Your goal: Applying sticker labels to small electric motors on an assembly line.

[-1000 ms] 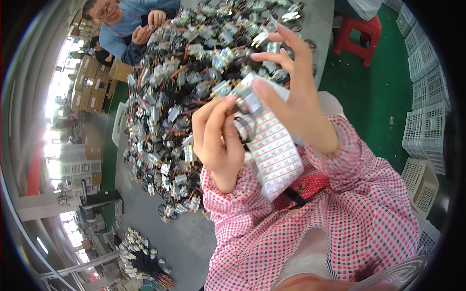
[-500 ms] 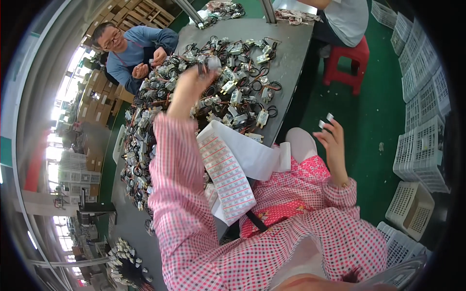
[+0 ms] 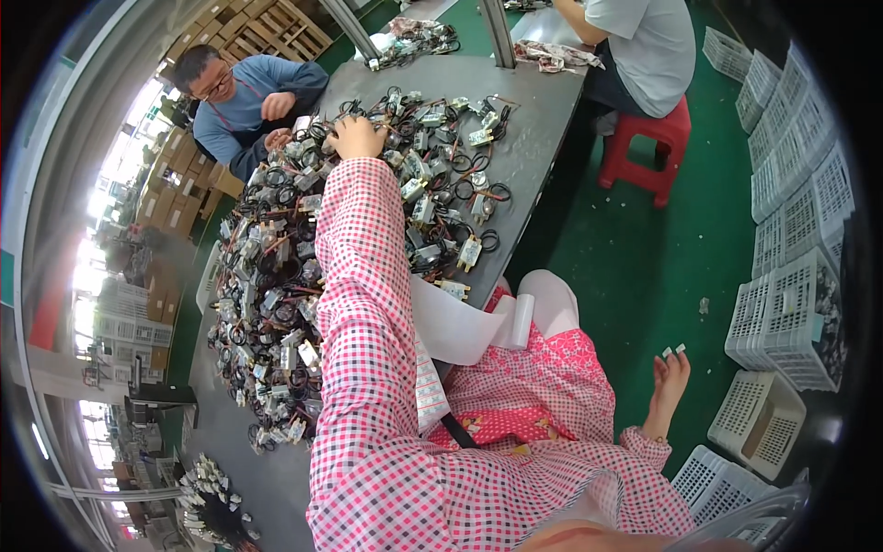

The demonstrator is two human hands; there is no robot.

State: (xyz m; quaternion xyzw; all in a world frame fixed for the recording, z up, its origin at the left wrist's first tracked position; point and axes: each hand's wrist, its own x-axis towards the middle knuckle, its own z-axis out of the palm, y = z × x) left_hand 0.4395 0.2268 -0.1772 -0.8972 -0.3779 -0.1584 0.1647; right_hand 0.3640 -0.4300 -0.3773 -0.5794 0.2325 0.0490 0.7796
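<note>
My left hand stretches far across the grey table and rests with curled fingers on the far side of a big pile of small electrical parts with black wires. Whether it grips a part is hidden. My right hand hangs out to the right over the green floor, fingers apart, with small white sticker bits at two fingertips. A white paper strip with a small roll lies across my lap, and a strip of stickers hangs beside my left sleeve.
A person in blue works at the table's far side, hands near the pile. Another person in grey sits on a red stool. White plastic crates stand stacked on the right. Wooden pallets lie at the back.
Both hands were together in front of me with a part and the sticker strip. My left arm has since reached out to the far pile and my right hand has swung right.
</note>
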